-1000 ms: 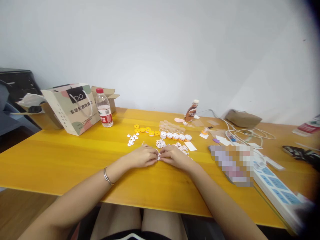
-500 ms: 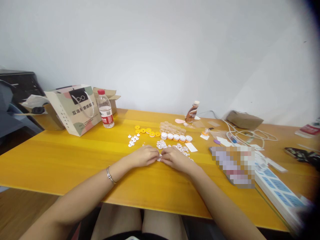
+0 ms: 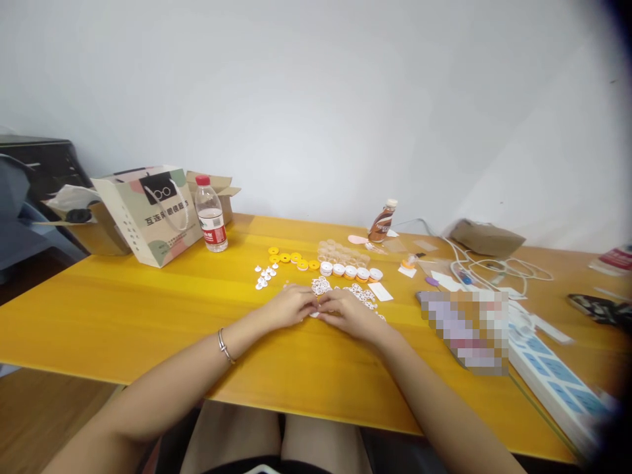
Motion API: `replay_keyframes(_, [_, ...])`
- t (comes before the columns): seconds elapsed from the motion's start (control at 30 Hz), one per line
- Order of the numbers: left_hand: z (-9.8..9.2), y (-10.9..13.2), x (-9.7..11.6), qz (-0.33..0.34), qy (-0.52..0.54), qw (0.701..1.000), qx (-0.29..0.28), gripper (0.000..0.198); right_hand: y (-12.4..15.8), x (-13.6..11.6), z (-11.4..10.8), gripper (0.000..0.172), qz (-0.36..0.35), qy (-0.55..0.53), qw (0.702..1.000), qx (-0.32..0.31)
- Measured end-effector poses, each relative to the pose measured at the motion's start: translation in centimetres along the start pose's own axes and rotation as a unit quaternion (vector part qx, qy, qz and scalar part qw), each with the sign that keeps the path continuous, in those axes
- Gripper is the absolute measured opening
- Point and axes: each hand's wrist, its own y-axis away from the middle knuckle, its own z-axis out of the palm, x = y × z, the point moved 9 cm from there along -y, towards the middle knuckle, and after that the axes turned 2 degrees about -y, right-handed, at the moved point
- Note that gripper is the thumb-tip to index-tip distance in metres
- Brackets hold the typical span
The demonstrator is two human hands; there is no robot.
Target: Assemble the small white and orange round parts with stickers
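Note:
My left hand (image 3: pixel 292 306) and my right hand (image 3: pixel 348 312) meet at the fingertips, low over the yellow wooden table (image 3: pixel 276 375). Both are closed in a pinch on a small white piece (image 3: pixel 314 315), mostly hidden by the fingers. Just beyond them lie flat white openwork pieces (image 3: pixel 320 285), with more of the same white pieces (image 3: pixel 363 293) by my right hand. Behind these runs a row of white and orange round parts (image 3: pixel 350 272). Yellow discs (image 3: pixel 296 258) lie to its left. Small white pegged discs (image 3: pixel 265 276) are scattered beyond my left hand.
A clear tray (image 3: pixel 343 252) lies behind the round parts. A water bottle (image 3: pixel 211 217) and paper bag (image 3: pixel 158 217) stand at the left. At the back is a brown drink bottle (image 3: pixel 382 222). On the right are a blurred-out phone-like slab (image 3: pixel 464 332), white cables and a power strip (image 3: pixel 553 378).
The view has shifted slightly, so the table things sit a little differently. My hands stay together, with the left fingers moved slightly and less of the white piece showing.

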Motion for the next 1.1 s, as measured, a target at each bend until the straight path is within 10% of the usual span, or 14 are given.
replay_keyframes(0.27, [-4.2,0.5,0.3,0.009,-0.093,0.988,0.122,0.017,0.2,1.3,-2.4,0.017,0.103,-0.165,0.965,0.176])
replay_keyframes(0.5, [-4.8,0.5,0.3,0.022,-0.082,0.987,0.134,0.019,-0.2,2.6,0.3,0.027,0.161,-0.441,0.857,0.214])
replay_keyframes(0.7, [-5.3,0.6,0.2,0.024,-0.018,0.987,0.155,0.014,-0.3,2.6,0.6,0.022,0.175,-0.465,0.834,0.239])
replay_keyframes(0.97, [-6.0,0.9,-2.0,-0.013,0.086,0.989,0.122,0.018,0.3,4.1,0.7,0.018,0.208,-0.471,0.813,0.273])
replay_keyframes(1.1, [-4.7,1.5,-4.9,-0.083,0.058,0.995,0.008,0.017,0.7,5.0,0.5,0.021,0.221,-0.455,0.817,0.277])
